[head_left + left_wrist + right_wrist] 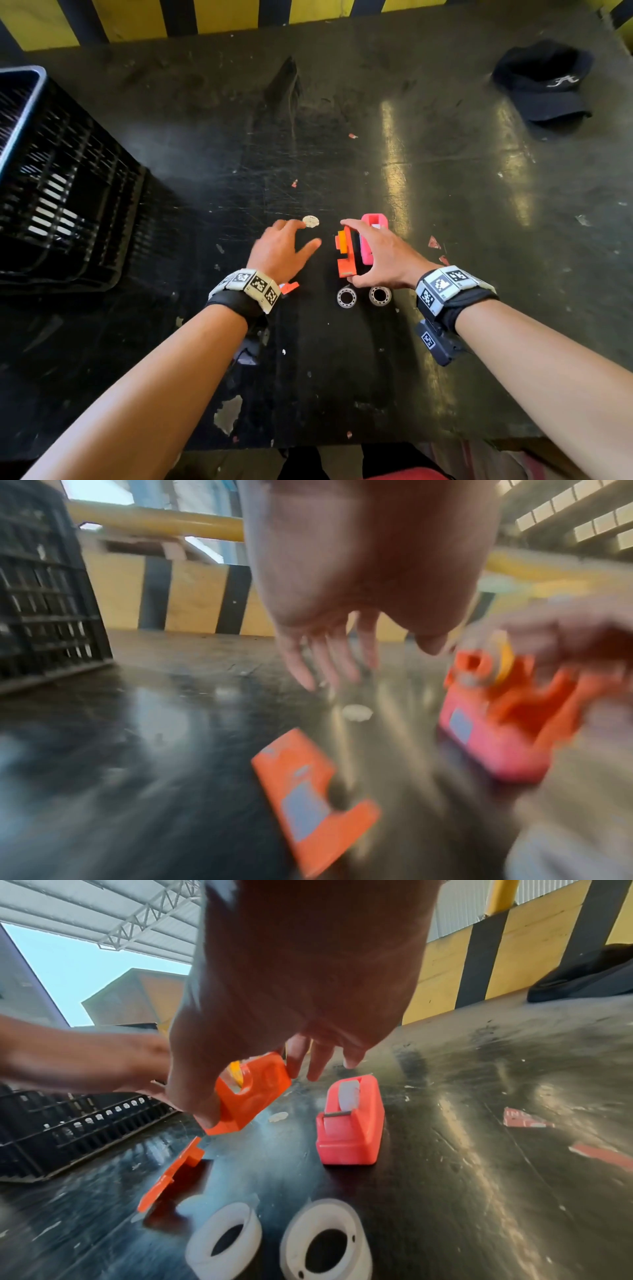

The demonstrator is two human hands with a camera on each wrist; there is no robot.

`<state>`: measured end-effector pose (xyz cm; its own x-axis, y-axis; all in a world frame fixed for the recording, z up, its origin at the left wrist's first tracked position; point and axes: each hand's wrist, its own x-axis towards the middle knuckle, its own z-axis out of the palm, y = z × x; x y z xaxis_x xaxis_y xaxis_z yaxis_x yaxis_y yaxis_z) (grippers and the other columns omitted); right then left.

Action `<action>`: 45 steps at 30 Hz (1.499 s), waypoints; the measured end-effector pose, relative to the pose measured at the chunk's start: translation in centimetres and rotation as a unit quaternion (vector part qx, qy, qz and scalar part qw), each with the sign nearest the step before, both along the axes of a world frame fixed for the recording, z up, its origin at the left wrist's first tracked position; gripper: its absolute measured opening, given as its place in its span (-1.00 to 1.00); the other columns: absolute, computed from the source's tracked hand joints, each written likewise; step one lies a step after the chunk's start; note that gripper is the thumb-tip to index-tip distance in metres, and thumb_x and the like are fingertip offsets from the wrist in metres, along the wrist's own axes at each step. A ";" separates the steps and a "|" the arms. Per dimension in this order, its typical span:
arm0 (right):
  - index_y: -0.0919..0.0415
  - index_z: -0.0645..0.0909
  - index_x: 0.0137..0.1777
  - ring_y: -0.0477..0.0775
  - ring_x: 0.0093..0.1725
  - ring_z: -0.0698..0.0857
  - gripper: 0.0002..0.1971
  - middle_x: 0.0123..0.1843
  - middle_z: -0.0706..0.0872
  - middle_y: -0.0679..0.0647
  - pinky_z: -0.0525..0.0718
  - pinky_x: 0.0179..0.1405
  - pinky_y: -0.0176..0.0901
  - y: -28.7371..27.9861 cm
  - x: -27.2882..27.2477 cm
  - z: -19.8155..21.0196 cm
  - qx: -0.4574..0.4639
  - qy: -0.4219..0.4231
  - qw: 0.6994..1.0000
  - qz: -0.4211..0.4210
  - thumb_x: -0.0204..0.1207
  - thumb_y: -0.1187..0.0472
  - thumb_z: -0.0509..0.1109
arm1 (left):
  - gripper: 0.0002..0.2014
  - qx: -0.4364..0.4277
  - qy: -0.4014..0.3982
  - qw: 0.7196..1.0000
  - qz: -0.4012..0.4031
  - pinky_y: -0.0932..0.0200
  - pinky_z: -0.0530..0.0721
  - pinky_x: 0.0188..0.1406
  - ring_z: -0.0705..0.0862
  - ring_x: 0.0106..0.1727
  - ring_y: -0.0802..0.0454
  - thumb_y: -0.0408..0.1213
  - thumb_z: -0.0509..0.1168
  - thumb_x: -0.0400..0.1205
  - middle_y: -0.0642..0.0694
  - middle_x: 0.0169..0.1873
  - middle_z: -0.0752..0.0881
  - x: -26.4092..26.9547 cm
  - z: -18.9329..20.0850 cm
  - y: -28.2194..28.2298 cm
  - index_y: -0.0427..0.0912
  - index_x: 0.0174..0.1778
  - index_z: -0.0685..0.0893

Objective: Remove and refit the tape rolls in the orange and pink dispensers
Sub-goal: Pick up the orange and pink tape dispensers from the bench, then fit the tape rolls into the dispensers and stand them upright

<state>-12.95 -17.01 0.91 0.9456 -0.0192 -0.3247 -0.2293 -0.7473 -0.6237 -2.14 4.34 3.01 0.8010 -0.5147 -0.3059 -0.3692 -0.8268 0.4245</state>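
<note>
1. Black fabric cap (544,80) on the far right of the tabletop: one white embroidered script letter on the front, reads like "A".
2. Small red torn paper scrap (525,1119) on the dark tabletop: white letters "IN" at its torn edge, the rest cut off.
3. Grey rectangular stickers on the orange plastic tape dispenser (507,718) parts: too blurred to read.

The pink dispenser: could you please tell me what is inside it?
A white tape roll sits in the slot of the pink dispenser, its top showing behind the cutter. The roll's lower part and hub are hidden by the body.
</note>
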 end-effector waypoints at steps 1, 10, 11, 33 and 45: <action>-0.24 0.11 0.74 0.21 0.29 0.62 0.13 0.38 0.62 0.14 0.68 0.21 0.08 0.1 0.1 0.3 -0.001 -0.003 1.000 0.001 0.21 -0.19 0.68 | -0.42 -0.052 0.054 0.997 0.003 -0.08 0.64 0.49 0.68 0.46 -0.05 0.17 0.32 0.70 -0.10 0.46 0.71 0.0 0.8 -0.8 -0.06 0.57 0.57; -0.14 0.12 0.78 0.24 0.40 0.61 0.14 0.49 0.63 0.16 0.71 0.31 0.16 0.8 -0.4 1.7 0.001 -0.027 1.000 0.011 0.26 -0.26 0.68 | -0.69 -0.202 0.305 0.928 0.071 -0.19 0.83 0.25 0.87 0.19 -0.12 -0.13 0.37 0.75 -0.20 0.14 0.85 -0.8 2.2 -2.4 -0.11 0.38 0.61; -0.12 0.13 0.78 0.25 0.40 0.61 0.14 0.50 0.63 0.16 0.69 0.31 0.13 0.9 -0.4 1.7 0.000 -0.026 1.000 0.012 0.27 -0.24 0.69 | -0.73 -0.216 0.311 0.921 0.089 -0.20 0.82 0.26 0.86 0.20 -0.15 -0.15 0.37 0.74 -0.24 0.15 0.83 -0.8 2.1 -2.1 -0.09 0.34 0.61; 0.04 0.13 0.83 0.31 0.62 0.54 0.15 0.77 0.41 0.15 0.58 0.57 0.26 -1.3 -3.8 0.5 -0.001 -0.026 0.999 -0.024 0.34 -0.16 0.70 | -0.29 0.202 -0.014 0.975 -0.095 -0.02 0.63 -0.06 0.80 0.15 -0.21 0.43 0.30 0.55 -0.16 0.14 0.78 -8.8 -3.3 -4.7 -0.14 0.30 0.61; 0.03 0.11 0.85 0.04 0.66 0.47 0.14 0.73 0.41 0.02 0.47 0.59 -0.06 -2.1 -7.3 0.4 0.058 -0.045 0.996 -0.048 0.35 -0.10 0.68 | -0.67 -0.173 0.218 0.957 0.081 0.03 0.82 0.08 0.85 0.18 0.07 -0.03 0.51 0.60 0.04 0.12 0.87 -6.0 -1.9 -3.1 0.03 0.25 0.70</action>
<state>-20.25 -19.12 1.34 0.9665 -0.0785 -0.2445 -0.2361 -0.6458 -0.7261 -8.11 1.26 1.12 0.7138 -0.5249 -0.4637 0.0269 -0.6411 0.7670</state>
